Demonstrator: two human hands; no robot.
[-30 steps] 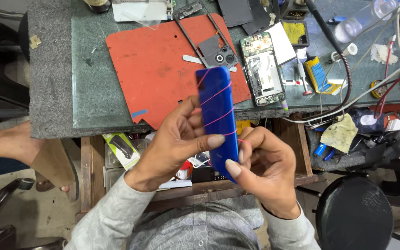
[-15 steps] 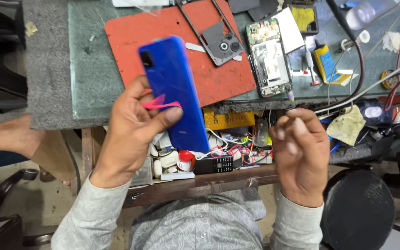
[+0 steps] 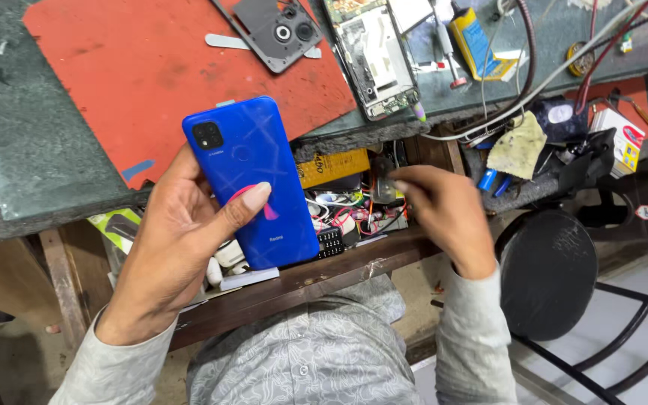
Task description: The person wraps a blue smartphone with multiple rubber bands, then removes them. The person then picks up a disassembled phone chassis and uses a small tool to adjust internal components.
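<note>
1. The left hand (image 3: 178, 247) grips a blue smartphone (image 3: 253, 184), back side up, with the thumb pressed across the rear cover on a pink pick or tab (image 3: 253, 199) and the fingers wrapped behind it.
2. The smartphone is held tilted in the air, its camera end over the near edge of the bench (image 3: 24, 150) and its lower end over an open drawer (image 3: 324, 270) just below that edge.
3. The right hand (image 3: 436, 214) reaches into the drawer to the right of the phone, fingers curled and pinched together among tangled wires and small parts (image 3: 354, 214); whether it holds anything cannot be told.
4. Beyond the left hand lies a red work mat (image 3: 151, 67) on the bench, partly under the phone's upper end.
5. Farther out from the right hand, on the bench, lie an opened phone chassis (image 3: 373, 56) with its boards exposed and a dark camera frame piece (image 3: 275, 30) beside it.
6. Right of the right hand stands a black round stool (image 3: 549, 270), and above it a yellowish cloth (image 3: 515, 146) lies among cables.
</note>
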